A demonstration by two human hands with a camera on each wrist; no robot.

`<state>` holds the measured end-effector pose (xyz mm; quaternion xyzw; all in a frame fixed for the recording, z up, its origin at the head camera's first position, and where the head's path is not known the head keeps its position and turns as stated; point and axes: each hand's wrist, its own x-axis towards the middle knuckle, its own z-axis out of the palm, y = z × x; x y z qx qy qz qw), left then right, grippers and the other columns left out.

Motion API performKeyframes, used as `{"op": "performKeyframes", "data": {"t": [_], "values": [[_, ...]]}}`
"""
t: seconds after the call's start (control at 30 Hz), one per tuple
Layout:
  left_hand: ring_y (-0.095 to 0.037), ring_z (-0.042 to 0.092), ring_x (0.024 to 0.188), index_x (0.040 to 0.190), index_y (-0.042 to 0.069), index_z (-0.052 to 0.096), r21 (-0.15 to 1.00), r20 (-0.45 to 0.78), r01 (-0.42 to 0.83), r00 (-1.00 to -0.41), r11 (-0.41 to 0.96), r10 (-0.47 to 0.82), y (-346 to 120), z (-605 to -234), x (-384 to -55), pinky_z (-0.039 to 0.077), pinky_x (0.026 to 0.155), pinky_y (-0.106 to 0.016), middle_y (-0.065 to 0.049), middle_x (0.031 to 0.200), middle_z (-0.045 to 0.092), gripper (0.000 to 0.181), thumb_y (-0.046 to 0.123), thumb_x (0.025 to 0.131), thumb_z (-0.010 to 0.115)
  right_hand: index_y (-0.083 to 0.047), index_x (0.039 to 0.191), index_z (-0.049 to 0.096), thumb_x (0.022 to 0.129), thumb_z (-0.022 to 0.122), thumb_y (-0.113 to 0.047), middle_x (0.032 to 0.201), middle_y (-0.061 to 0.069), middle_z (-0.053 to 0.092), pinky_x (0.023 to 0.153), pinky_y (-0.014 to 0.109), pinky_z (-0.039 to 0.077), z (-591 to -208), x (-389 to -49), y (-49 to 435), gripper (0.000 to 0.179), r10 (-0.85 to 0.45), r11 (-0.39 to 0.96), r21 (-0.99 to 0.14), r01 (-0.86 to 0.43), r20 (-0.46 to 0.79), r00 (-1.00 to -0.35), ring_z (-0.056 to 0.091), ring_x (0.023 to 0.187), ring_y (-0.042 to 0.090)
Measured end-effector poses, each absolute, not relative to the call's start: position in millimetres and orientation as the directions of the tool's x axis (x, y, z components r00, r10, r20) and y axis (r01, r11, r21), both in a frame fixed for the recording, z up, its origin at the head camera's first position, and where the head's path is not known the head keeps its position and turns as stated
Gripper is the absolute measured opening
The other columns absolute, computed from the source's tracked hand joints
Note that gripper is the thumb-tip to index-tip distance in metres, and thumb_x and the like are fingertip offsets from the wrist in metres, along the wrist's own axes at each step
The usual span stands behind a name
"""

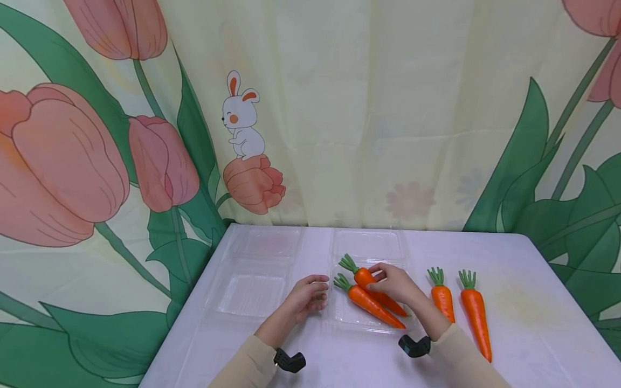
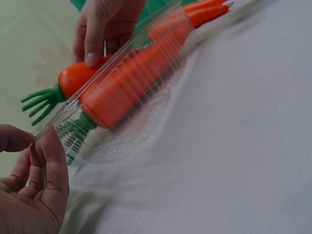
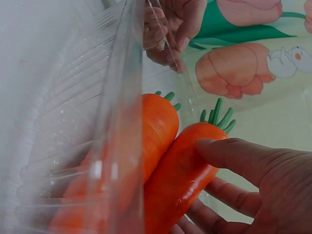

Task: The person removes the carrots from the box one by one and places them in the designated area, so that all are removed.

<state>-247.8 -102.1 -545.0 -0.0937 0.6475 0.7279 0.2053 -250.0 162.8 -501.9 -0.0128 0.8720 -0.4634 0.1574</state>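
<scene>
My right hand (image 1: 395, 283) grips an orange carrot (image 3: 183, 170) with a short green top, thumb on one side and fingers on the other. That carrot lies slanted over the right-hand clear plastic container (image 1: 346, 318), alongside a second carrot (image 1: 372, 307) inside it. In the left wrist view, my left hand (image 2: 36, 190) pinches the container's rim between thumb and fingertips, near the carrots' green tops. Through the ribbed clear wall the second carrot shows. The container's lid (image 1: 371, 245) is folded back toward the curtain.
Another clear container (image 1: 252, 293), its lid laid back, stands on the left of the white-covered table (image 1: 529, 345). Two more carrots lie to the right, one upright carrot (image 1: 476, 318) and one carrot (image 1: 441, 299) partly behind my right forearm. A tulip-print curtain (image 1: 330, 108) hangs behind.
</scene>
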Motion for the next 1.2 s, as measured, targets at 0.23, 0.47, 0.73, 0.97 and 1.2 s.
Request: {"op": "performKeyframes", "data": {"t": [0.23, 0.47, 0.73, 0.97, 1.2], "values": [[-0.011, 0.062, 0.07, 0.124, 0.005, 0.064, 0.901, -0.409, -0.428, -0.894, -0.076, 0.182, -102, -543, -248, 0.057, 0.061, -0.022, 0.0, 0.089, 0.063, 0.028, 0.012, 0.097, 0.066, -0.007, 0.127, 0.065, 0.088, 0.079, -0.016, 0.109, 0.01, 0.067, 0.083, 0.035, 0.061, -503, -250, 163, 0.042, -0.151, 0.573, -0.809, 0.132, -0.262, -0.953, 0.061, 0.09, 0.022], [-0.011, 0.061, 0.069, 0.124, 0.004, 0.063, 0.904, -0.401, -0.42, -0.897, -0.08, 0.184, -102, -546, -249, 0.057, 0.06, -0.022, 0.0, 0.087, 0.062, 0.029, 0.01, 0.096, 0.066, -0.006, 0.127, 0.065, 0.087, 0.08, -0.017, 0.109, 0.01, 0.068, 0.082, 0.035, 0.061, -502, -250, 164, 0.044, -0.166, 0.574, -0.812, 0.108, -0.244, -0.956, 0.062, 0.09, 0.022], [-0.011, 0.061, 0.069, 0.125, 0.004, 0.063, 0.906, -0.399, -0.417, -0.898, -0.072, 0.187, -102, -545, -250, 0.057, 0.06, -0.022, 0.0, 0.088, 0.062, 0.029, 0.011, 0.096, 0.066, -0.007, 0.128, 0.065, 0.088, 0.08, -0.02, 0.111, 0.012, 0.068, 0.082, 0.034, 0.061, -492, -253, 167, 0.044, -0.174, 0.571, -0.816, 0.097, -0.235, -0.956, 0.062, 0.093, 0.023], [-0.012, 0.06, 0.068, 0.125, 0.003, 0.063, 0.906, -0.4, -0.418, -0.897, -0.068, 0.187, -102, -545, -250, 0.058, 0.06, -0.023, -0.001, 0.086, 0.062, 0.03, 0.011, 0.096, 0.065, -0.003, 0.13, 0.063, 0.089, 0.08, -0.026, 0.114, 0.013, 0.068, 0.083, 0.037, 0.061, -484, -252, 173, 0.05, -0.191, 0.593, -0.804, 0.051, -0.201, -0.961, 0.063, 0.094, 0.023], [-0.012, 0.061, 0.069, 0.125, 0.003, 0.063, 0.905, -0.404, -0.421, -0.898, -0.066, 0.176, -103, -546, -250, 0.058, 0.061, -0.023, -0.001, 0.088, 0.062, 0.029, 0.011, 0.097, 0.066, -0.001, 0.131, 0.063, 0.09, 0.08, -0.032, 0.114, 0.015, 0.069, 0.085, 0.043, 0.062, -478, -255, 181, 0.054, -0.187, 0.595, -0.802, 0.045, -0.193, -0.963, 0.067, 0.09, 0.02]]}}
